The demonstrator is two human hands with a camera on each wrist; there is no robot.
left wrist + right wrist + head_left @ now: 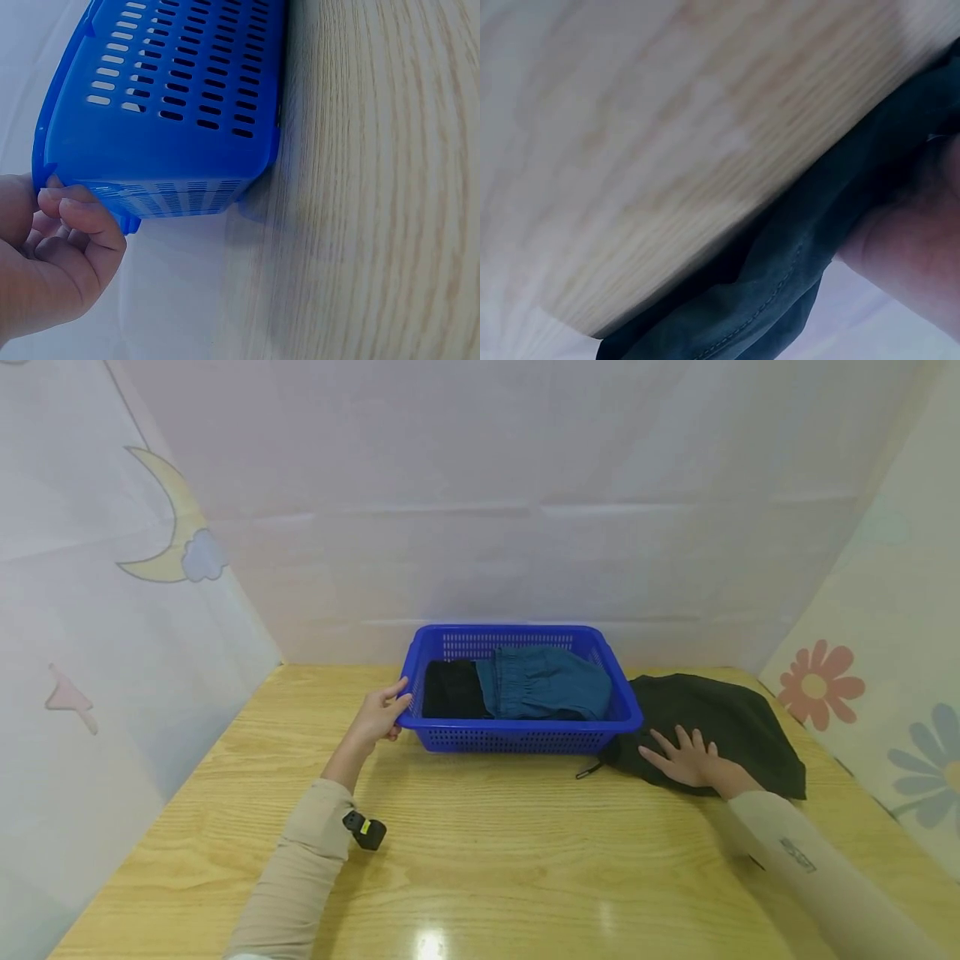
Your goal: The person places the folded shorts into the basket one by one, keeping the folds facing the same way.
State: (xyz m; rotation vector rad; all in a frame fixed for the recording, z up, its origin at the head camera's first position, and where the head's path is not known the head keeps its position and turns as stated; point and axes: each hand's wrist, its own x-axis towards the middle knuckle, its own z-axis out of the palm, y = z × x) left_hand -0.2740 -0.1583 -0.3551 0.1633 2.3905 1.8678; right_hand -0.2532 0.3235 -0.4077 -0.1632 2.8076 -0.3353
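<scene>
A blue perforated plastic basket (517, 737) stands at the back middle of the table. My left hand (378, 714) grips its left rim; in the left wrist view the curled fingers (94, 232) hook that rim at a corner. Inside the basket lie a folded black cloth (453, 689) and folded blue elastic-waist pants (555, 683). To the right a dark green garment (727, 718) with a drawstring is spread on the table, its left end against the basket. My right hand (690, 762) rests flat on it with fingers spread. Up close, the garment (772, 300) shows a stitched seam.
The wooden table (480, 860) ends at a pale curtain wall (495, 527) close behind the basket. Side walls printed with a moon (168, 518) and flowers (817, 685) flank it. A small black camera (365, 829) is strapped to the left wrist.
</scene>
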